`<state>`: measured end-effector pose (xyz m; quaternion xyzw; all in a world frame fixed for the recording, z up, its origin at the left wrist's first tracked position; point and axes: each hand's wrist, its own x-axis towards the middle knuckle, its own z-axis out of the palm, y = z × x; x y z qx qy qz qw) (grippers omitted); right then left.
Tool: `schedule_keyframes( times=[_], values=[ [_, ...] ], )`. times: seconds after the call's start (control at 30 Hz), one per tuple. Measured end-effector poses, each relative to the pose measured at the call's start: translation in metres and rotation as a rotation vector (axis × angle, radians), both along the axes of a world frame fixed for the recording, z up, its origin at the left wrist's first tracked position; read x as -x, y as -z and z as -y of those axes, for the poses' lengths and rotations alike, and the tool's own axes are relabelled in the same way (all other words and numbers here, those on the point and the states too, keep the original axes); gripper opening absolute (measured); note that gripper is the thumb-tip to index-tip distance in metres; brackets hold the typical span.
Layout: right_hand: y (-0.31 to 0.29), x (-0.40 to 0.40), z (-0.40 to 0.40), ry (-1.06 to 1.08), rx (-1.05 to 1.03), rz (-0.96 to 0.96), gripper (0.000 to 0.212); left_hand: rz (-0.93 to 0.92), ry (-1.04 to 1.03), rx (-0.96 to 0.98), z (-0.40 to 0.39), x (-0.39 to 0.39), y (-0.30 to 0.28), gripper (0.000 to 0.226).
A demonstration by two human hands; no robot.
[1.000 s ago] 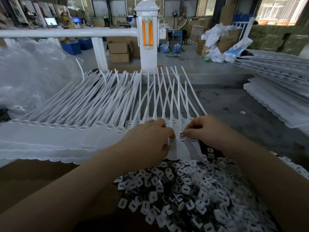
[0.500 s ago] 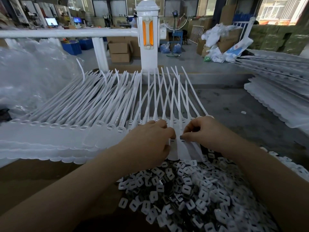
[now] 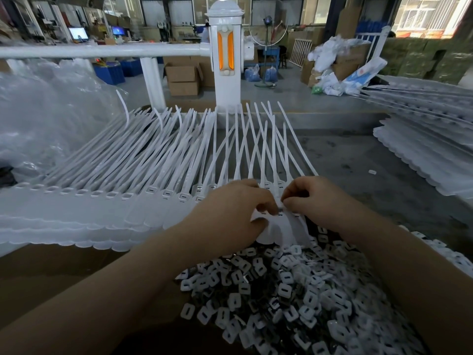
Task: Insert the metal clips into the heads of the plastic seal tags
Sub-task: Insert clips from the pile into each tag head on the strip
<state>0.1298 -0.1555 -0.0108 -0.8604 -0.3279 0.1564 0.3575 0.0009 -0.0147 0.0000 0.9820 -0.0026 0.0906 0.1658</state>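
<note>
Two hands (image 3: 275,203), pinching seal tags (image 3: 284,226), clips (image 3: 281,290) below

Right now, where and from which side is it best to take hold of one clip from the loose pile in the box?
Probably one lying flat on top of the pile of clips, pinched across its two short outer edges, coming from above. The clips are small flat rectangles with a slot, so edges give the surest hold. The right hand is nearer.
</note>
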Motion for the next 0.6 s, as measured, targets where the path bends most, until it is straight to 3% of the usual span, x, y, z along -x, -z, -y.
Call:
schedule_keyframes(
  times=[0.13, 0.23, 0.43, 0.6],
  values=[
    [0.001, 0.000, 0.001, 0.012, -0.027, -0.012, 0.008, -0.102, 0.206, 0.208, 0.008, 0.004, -0.005, 0.025],
    [0.001, 0.001, 0.001, 0.032, -0.054, -0.014, 0.008, -0.191, 0.240, 0.167, 0.011, 0.005, -0.004, 0.028],
    [0.001, 0.001, 0.001, 0.056, -0.087, 0.011, 0.010, -0.374, 0.216, 0.185, -0.002, 0.011, -0.019, 0.012],
    [0.002, 0.002, 0.001, 0.066, -0.129, 0.021, 0.011, -0.490, 0.280, 0.128, 0.001, 0.013, -0.018, 0.023]
  ],
)
